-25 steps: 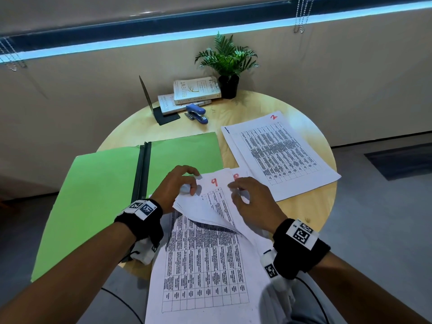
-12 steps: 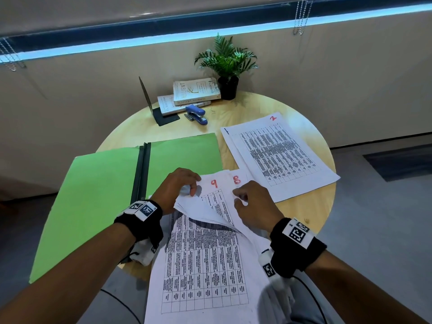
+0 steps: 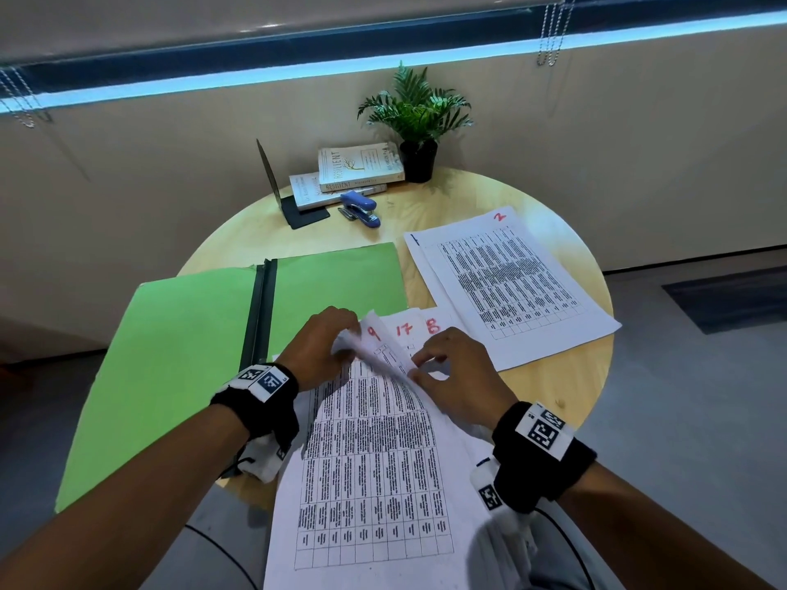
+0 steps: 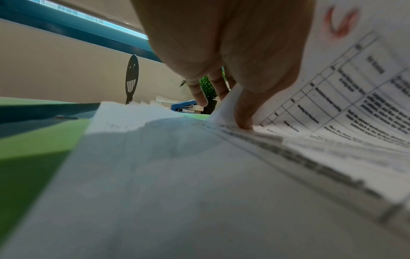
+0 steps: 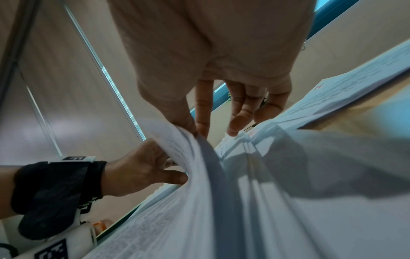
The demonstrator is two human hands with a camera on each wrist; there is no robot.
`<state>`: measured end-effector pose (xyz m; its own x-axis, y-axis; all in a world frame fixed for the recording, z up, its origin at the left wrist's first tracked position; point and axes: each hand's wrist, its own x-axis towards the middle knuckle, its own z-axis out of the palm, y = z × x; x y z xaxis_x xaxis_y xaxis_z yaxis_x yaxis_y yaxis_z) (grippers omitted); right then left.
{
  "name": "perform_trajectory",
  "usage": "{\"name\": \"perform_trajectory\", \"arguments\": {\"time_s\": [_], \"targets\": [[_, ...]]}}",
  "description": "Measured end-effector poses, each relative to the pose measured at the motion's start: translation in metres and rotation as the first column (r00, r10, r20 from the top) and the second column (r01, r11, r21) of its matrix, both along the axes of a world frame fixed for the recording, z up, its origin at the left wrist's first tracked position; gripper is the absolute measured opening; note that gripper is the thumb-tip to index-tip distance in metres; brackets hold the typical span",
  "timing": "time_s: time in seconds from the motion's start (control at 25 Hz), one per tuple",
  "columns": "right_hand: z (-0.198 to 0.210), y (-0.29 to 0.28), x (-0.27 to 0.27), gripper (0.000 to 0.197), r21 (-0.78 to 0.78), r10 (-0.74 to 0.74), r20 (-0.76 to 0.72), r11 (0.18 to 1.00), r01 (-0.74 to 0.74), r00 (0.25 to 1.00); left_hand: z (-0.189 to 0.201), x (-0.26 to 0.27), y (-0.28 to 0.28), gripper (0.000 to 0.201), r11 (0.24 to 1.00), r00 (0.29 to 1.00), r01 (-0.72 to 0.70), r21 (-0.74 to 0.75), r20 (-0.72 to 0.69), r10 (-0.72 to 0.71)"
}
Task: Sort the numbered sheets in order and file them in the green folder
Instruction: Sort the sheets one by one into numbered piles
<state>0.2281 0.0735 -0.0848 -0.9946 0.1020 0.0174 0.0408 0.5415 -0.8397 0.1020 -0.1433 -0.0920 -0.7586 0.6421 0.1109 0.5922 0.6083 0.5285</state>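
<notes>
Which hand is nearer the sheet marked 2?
Right. The right hand works the stack just beside the sheet marked 2; the left hand is farther off, beyond the fanned stack, by the green folder.

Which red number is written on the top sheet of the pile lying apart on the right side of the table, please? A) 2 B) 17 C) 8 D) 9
A: the separate pile on the table's right side has a red 2 at its top corner.

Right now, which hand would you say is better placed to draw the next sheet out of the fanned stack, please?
Probably the right hand: it pinches the lifted sheets' edge, nearest the exposed corners marked 17 and 8. The left hand grips the stack's top-left corner, steadying it.
</notes>
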Motion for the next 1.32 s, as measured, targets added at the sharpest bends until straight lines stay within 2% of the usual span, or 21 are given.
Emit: {"name": "perform_trajectory", "arguments": {"time_s": [0.04,0.12,0.28,0.36,0.44,0.52,0.6,0.84,0.92,1.0,1.12,1.2,1.24,1.32], "targets": [[0.0,-0.001,0.0,0.006,-0.038,0.013,-0.009,0.999,-0.013,1.0,0.0,0.0,0.002,0.028,0.998,0.998,-0.059,-0.004,0.024,0.059],[-0.002,-0.002,0.0,0.011,-0.066,0.014,0.007,0.998,-0.013,1.0,0.0,-0.001,0.003,0.038,0.997,0.995,-0.072,0.014,0.071,0.071],[-0.006,0.0,-0.004,0.024,0.018,-0.002,0.038,1.0,0.001,0.999,0.006,0.003,0.003,0.044,0.999,0.999,-0.032,0.023,0.025,0.031],[-0.005,0.001,-0.005,0.023,0.029,0.004,0.045,1.0,-0.005,0.999,0.007,0.002,0.005,0.048,0.997,0.994,-0.075,0.027,0.08,0.073],[-0.006,0.001,-0.005,0.02,-0.012,0.009,0.047,1.0,-0.009,0.999,0.01,0.003,0.004,0.041,0.995,0.993,-0.069,0.071,0.098,0.062],[-0.006,0.0,-0.005,0.02,-0.021,0.012,0.027,1.0,-0.011,1.0,0.012,0.004,0.0,0.034,0.997,0.994,0.065,0.03,-0.087,-0.062],[-0.009,-0.001,-0.006,0.02,-0.05,-0.014,0.004,0.999,0.014,1.0,0.009,0.002,-0.003,0.02,0.99,0.986,0.143,-0.012,-0.089,-0.144],[-0.003,-0.005,0.003,0.018,0.003,-0.033,-0.092,0.999,0.033,0.995,0.005,0.0,-0.003,0.029,0.997,0.995,0.075,-0.012,-0.065,-0.076],[0.005,-0.008,0.007,0.014,-0.088,-0.01,-0.104,0.996,0.001,0.995,0.002,-0.002,-0.004,0.021,0.992,0.989,0.123,-0.023,-0.077,-0.125],[0.01,-0.009,0.01,0.018,-0.19,0.051,-0.072,0.98,-0.064,0.996,0.001,-0.001,-0.004,0.017,0.992,0.99,0.12,0.036,-0.083,-0.117],[0.007,-0.008,0.007,0.022,-0.275,0.053,-0.03,0.96,-0.059,0.998,0.003,0.0,0.003,0.03,0.998,0.998,-0.059,0.035,0.019,0.059],[0.001,-0.004,0.0,0.006,-0.322,-0.025,0.023,0.946,0.031,0.999,0.005,0.0,0.003,0.04,0.998,0.998,-0.041,0.047,0.045,0.039],[-0.004,-0.001,-0.004,0.015,-0.257,-0.07,0.058,0.963,0.083,0.996,0.003,-0.003,0.001,0.043,0.998,1.0,0.002,0.062,0.021,-0.004],[-0.012,0.003,-0.007,0.046,-0.044,-0.117,0.137,0.991,0.124,0.984,0.002,-0.005,-0.006,0.043,0.996,0.997,0.07,0.046,-0.031,-0.069]]}}
